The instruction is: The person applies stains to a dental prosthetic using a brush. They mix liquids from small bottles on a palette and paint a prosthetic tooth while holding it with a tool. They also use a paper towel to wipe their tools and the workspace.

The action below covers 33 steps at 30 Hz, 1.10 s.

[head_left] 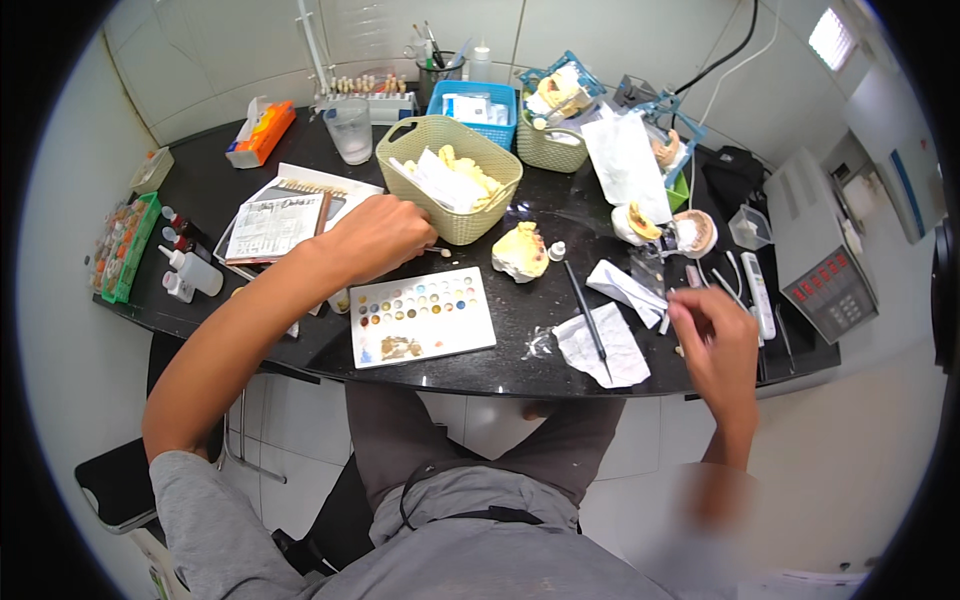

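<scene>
My left hand (392,236) is closed, reaching over the papers beside the olive basket (460,225). By its fingertips is a small thin piece with a pale tip (444,252); whether they grip it is unclear. My right hand (718,340) is closed in a pinch at the right, next to a folded white tissue (625,286). What lies between its fingertips is hidden. In front of me lies a white palette (470,312) with rows of coloured wells and brown smears. A dark fine-tipped brush (588,318) rests on a crumpled tissue (625,352). A yellowish dental cast (520,252) stands mid-table.
Dental models (694,233) and an articulator (558,92) stand at the back right. A grey device (835,270) borders the right side. A glass (350,135), an orange tissue box (262,135), small bottles (195,270) and a green tray (145,240) occupy the left.
</scene>
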Motion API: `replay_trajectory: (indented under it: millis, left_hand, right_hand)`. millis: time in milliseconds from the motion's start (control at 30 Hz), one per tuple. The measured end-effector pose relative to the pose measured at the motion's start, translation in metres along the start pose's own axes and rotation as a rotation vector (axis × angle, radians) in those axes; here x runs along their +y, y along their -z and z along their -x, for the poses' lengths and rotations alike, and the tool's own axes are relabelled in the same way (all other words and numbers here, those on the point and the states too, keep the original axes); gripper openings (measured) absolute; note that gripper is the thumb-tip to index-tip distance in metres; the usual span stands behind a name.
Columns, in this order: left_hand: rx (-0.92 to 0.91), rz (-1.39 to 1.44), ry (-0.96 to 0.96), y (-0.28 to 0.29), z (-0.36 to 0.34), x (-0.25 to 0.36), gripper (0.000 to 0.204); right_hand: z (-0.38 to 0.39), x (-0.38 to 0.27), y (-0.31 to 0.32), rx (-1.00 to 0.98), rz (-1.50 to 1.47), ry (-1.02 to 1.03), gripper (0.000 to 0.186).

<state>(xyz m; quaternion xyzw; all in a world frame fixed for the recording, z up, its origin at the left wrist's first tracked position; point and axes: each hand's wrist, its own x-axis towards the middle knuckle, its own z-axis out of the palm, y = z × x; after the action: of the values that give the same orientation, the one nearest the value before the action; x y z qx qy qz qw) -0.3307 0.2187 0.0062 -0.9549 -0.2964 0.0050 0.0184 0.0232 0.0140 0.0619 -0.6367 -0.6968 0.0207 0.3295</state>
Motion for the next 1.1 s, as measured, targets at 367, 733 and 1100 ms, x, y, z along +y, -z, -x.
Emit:
replay_trajectory:
  millis: [367,733,1100]
  left_hand:
    - [-0.010,-0.052,0.039,0.002,-0.004,-0.002,0.012]
    - [0.642,0.025,0.093,0.086,0.039,0.019,0.011]
    - [0.457,0.469,0.287,0.019,0.096,0.103,0.076]
  right_hand:
    - [-0.185,0.092,-0.049,-0.142,0.596,-0.159,0.029]
    - [-0.192,0.069,0.020,0.402,0.249,0.255,0.032]
    - [-0.035,-0.068,-0.019,-0.532,-0.259,0.246,0.026]
